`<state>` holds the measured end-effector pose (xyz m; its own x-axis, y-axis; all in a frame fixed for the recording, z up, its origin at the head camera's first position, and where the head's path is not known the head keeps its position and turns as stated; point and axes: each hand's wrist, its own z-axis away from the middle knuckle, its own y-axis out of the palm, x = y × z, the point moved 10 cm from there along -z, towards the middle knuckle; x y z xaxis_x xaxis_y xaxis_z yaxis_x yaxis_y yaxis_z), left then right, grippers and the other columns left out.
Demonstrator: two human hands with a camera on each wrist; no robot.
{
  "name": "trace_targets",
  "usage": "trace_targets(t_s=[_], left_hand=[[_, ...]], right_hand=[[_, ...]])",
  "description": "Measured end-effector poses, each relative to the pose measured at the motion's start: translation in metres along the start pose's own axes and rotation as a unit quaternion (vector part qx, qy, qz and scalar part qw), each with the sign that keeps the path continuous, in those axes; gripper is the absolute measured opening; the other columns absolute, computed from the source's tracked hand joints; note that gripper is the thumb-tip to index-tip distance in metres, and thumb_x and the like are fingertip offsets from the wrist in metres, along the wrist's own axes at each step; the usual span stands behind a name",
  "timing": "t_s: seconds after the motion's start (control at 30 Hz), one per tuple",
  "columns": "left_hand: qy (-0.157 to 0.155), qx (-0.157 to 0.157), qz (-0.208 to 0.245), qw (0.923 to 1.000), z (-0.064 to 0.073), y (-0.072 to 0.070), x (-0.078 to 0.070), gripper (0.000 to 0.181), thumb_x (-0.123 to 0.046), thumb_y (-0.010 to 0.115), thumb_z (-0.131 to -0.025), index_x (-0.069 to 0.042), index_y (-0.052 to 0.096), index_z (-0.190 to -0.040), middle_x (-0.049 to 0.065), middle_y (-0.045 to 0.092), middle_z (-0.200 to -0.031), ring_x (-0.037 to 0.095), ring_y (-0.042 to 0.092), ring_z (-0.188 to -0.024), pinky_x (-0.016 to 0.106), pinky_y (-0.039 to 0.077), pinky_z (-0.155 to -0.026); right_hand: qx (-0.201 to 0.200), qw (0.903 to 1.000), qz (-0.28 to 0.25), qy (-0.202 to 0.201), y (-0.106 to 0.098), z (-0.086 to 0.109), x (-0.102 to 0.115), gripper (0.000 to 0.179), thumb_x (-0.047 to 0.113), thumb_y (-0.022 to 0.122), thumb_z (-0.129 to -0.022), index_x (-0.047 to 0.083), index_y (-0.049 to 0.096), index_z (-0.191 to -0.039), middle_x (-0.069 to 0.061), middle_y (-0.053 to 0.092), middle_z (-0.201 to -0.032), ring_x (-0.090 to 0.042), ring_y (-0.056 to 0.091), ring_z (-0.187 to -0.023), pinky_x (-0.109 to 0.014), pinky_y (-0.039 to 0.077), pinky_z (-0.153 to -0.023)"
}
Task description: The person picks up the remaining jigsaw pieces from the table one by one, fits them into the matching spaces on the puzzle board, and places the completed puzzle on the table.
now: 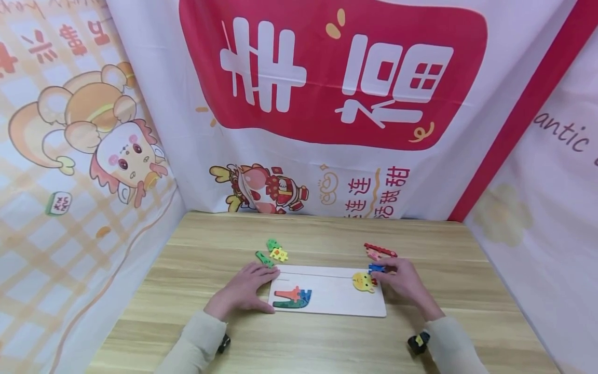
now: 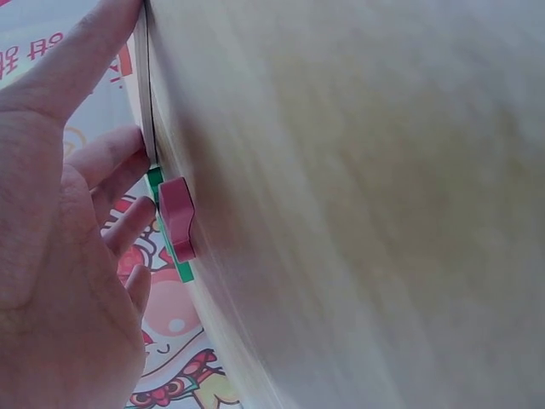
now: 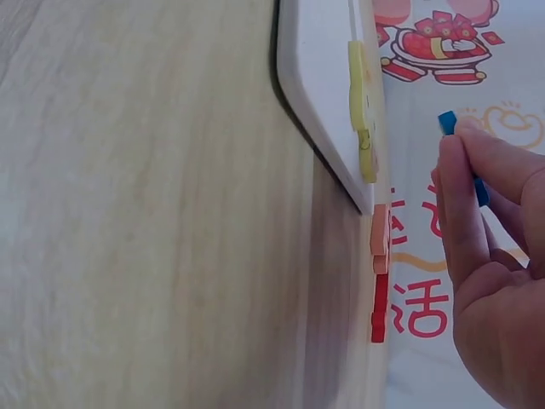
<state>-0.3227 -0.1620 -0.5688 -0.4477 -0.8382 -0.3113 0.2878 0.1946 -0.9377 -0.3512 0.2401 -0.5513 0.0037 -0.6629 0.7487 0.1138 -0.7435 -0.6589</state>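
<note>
A white puzzle board (image 1: 331, 298) lies on the table. Near its left end sit joined orange, green and blue puzzle pieces (image 1: 293, 298); a yellow animal-face piece (image 1: 362, 282) is at its far right. My left hand (image 1: 243, 287) rests at the board's left edge, thumb and fingers spread towards its two corners. Between thumb and fingertips, my right hand (image 1: 401, 280) pinches a blue puzzle piece (image 1: 376, 268) by the board's far right corner. In the right wrist view the blue puzzle piece (image 3: 447, 123) is raised off the table, partly hidden by the fingers.
Loose green pieces (image 1: 264, 259) and a yellow piece (image 1: 279, 254) lie beyond the board's left corner. A red strip-like piece (image 1: 380, 250) and a pink piece (image 1: 373, 254) lie beyond its right corner. Printed cloth (image 1: 327, 176) hangs along the table's far edge.
</note>
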Motion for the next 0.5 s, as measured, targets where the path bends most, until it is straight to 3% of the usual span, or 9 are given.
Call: trace_targets(t_s=[0.27, 0.5], left_hand=[[0.000, 0.001, 0.006, 1.0000, 0.001, -0.002, -0.002, 0.104, -0.077, 0.075, -0.074, -0.027, 0.043, -0.159, -0.001, 0.044, -0.163, 0.033, 0.032, -0.154, 0.057, 0.019, -0.130], [0.003, 0.001, 0.004, 1.0000, 0.001, -0.001, -0.002, 0.105, -0.079, 0.074, -0.074, -0.027, 0.042, -0.159, 0.000, 0.043, -0.164, 0.033, 0.031, -0.154, 0.056, 0.018, -0.130]], right_hand=[[0.013, 0.9992, -0.002, -0.039, 0.007, 0.002, 0.017, 0.030, 0.019, 0.079, -0.093, 0.019, 0.077, -0.123, -0.003, 0.074, -0.118, -0.019, 0.066, -0.100, -0.029, 0.060, -0.079], [0.020, 0.9964, 0.012, -0.081, 0.021, 0.001, 0.033, 0.023, 0.019, 0.084, -0.088, 0.022, 0.080, -0.111, 0.002, 0.072, -0.106, -0.015, 0.066, -0.093, -0.029, 0.063, -0.080]])
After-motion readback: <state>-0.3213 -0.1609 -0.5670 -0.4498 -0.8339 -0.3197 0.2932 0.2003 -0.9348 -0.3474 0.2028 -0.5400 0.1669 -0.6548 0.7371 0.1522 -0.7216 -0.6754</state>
